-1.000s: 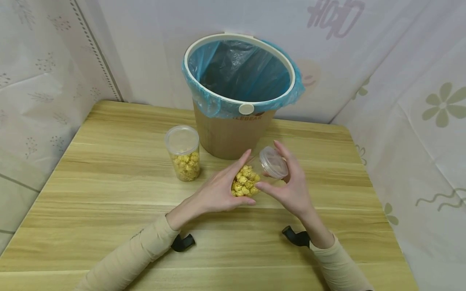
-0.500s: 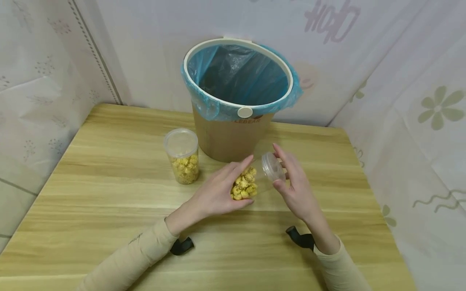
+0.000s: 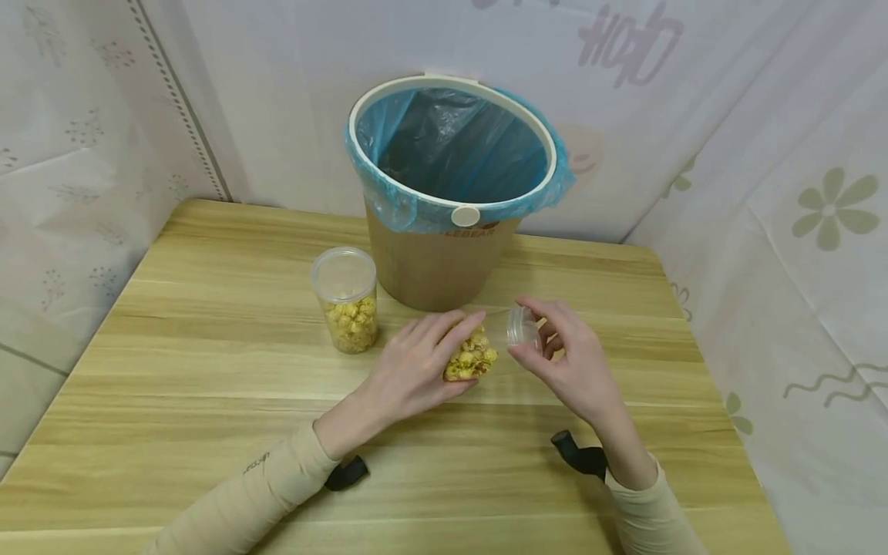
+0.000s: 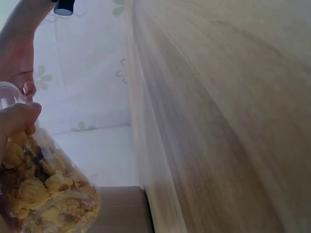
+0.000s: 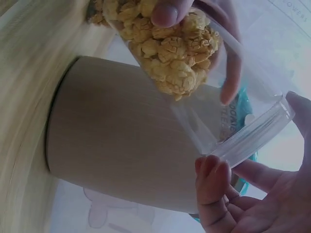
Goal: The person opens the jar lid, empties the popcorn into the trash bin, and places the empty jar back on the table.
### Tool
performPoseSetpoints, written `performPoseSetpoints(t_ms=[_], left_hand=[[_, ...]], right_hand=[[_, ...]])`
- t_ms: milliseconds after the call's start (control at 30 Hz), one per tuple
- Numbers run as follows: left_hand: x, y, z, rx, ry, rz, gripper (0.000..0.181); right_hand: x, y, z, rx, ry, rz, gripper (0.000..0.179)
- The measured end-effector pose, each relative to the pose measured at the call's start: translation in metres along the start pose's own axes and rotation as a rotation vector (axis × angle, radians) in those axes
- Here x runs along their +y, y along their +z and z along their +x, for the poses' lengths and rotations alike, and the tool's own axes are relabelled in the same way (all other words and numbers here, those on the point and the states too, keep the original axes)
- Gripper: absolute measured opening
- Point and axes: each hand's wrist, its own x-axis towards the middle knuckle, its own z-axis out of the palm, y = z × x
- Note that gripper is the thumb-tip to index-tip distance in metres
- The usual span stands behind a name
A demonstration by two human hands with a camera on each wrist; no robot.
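A clear plastic jar of yellow popcorn (image 3: 473, 356) lies tilted on its side in my left hand (image 3: 409, 370), its mouth toward the right. My left thumb and fingers wrap around its body. The jar's clear lid (image 5: 257, 136) sits at the mouth in the right wrist view. My right hand (image 3: 572, 370) pinches the lid's rim between thumb and fingers. In the left wrist view the popcorn (image 4: 43, 194) is heaped toward the jar's base. A second lidded popcorn jar (image 3: 352, 320) stands upright on the table, left of my hands.
A tan bin (image 3: 433, 270) with a white rim and blue liner bag (image 3: 395, 204) stands at the table's back, behind the hands. Black curved pieces (image 3: 579, 456) show at both wrists. Patterned cloth (image 3: 763, 154) hangs around the wooden table (image 3: 208, 370).
The held jar has turned closer to level, and its lid now faces more to the right. My right fingers have shifted around the lid, and that hand has come slightly nearer.
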Motion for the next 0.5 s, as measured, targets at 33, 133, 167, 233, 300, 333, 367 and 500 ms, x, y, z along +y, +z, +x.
performPoseSetpoints(t_ms=[33, 133, 167, 233, 300, 333, 367, 500], left_hand=[[0.0, 0.0, 0.0, -0.001, -0.004, -0.009, 0.095], [0.0, 0.0, -0.001, -0.004, -0.012, -0.034, 0.094], [0.0, 0.0, -0.001, -0.008, -0.014, -0.042, 0.094], [0.001, 0.0, -0.001, -0.03, -0.024, -0.073, 0.095], [0.0, -0.002, -0.001, -0.071, -0.042, -0.117, 0.097], [0.0, -0.002, -0.001, -0.098, -0.057, -0.142, 0.098], [0.0, -0.003, -0.001, -0.128, -0.075, -0.169, 0.098], [-0.003, -0.005, 0.001, -0.232, -0.133, -0.272, 0.097]], right_hand=[[0.0, 0.0, 0.0, 0.001, -0.009, 0.001, 0.054], [-0.001, -0.001, -0.001, 0.002, -0.041, -0.002, 0.054], [-0.001, -0.002, -0.001, -0.001, -0.052, -0.002, 0.053], [-0.001, -0.003, -0.001, -0.013, -0.075, -0.008, 0.054], [-0.001, -0.005, -0.002, -0.033, -0.105, -0.021, 0.056], [-0.001, -0.007, -0.002, -0.047, -0.122, -0.024, 0.057], [-0.001, -0.008, -0.003, -0.063, -0.142, -0.024, 0.06], [-0.001, -0.016, -0.003, -0.155, -0.227, -0.019, 0.07]])
